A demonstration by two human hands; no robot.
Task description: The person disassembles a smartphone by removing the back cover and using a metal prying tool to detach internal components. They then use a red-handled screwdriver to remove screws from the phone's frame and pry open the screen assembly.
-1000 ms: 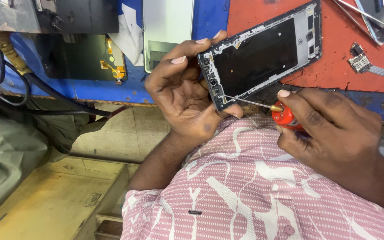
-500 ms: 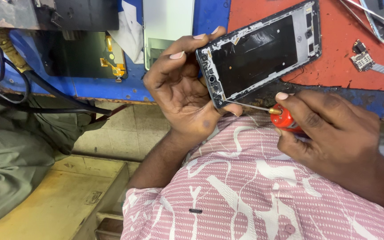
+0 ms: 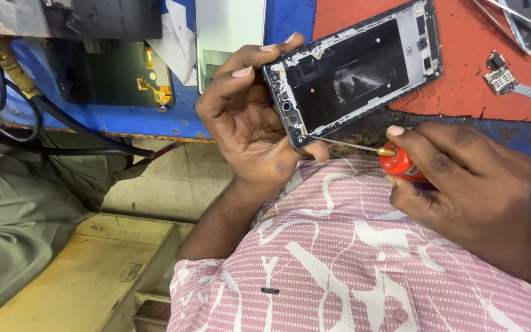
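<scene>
- Left hand [image 3: 247, 123] gripped phone frame [image 3: 354, 71] by its lower end, held tilted above bench edge [image 3: 155, 126], over the lap.
- Right hand [image 3: 462, 178] closed round red screwdriver [image 3: 399, 161]; thin shaft ran left, tip at frame's bottom corner, just beside left thumb.
- Risk, imo: tip could slip off the corner & jab thumb or scratch frame, since frame was held in air w/o support.
- Small loose board [image 3: 500, 74] lay on red mat [image 3: 462, 92], well apart.
</scene>
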